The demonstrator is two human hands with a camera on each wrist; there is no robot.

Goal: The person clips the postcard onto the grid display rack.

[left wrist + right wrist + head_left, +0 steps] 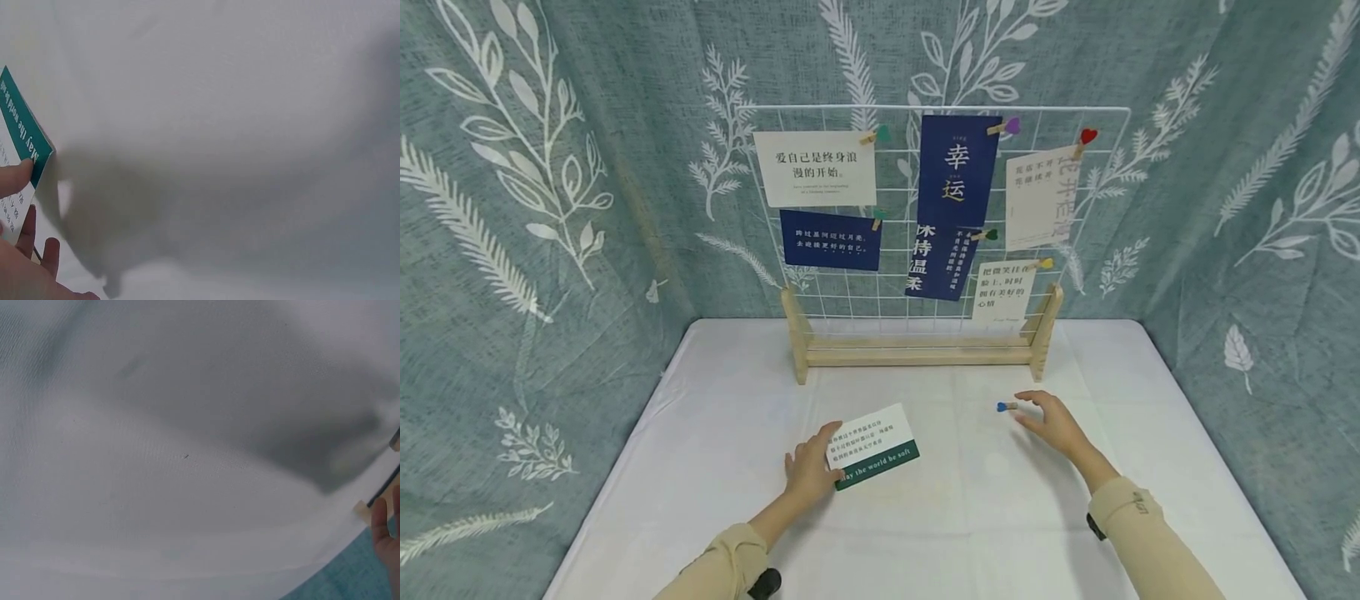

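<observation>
My left hand (811, 469) grips the left end of a white postcard (868, 433) with a green strip along its lower edge. In the left wrist view the thumb lies over the card (24, 128) and other fingers are behind it. A small wooden clothespin with a blue heart (1003, 407) is on the table at the right. Around its wooden end, my right hand (1054, 423) has thumb and forefinger spread apart. The right wrist view shows only some fingers (379, 522) at its edge, and the clothespin is not visible there.
A white wire grid (865, 325) stands in a wooden base (917, 357) at the back of the white table (722, 400). Several cards, among them a blue one (958, 167), hang on it from heart clothespins. Grey-green leaf-patterned cloth (625, 250) surrounds the table.
</observation>
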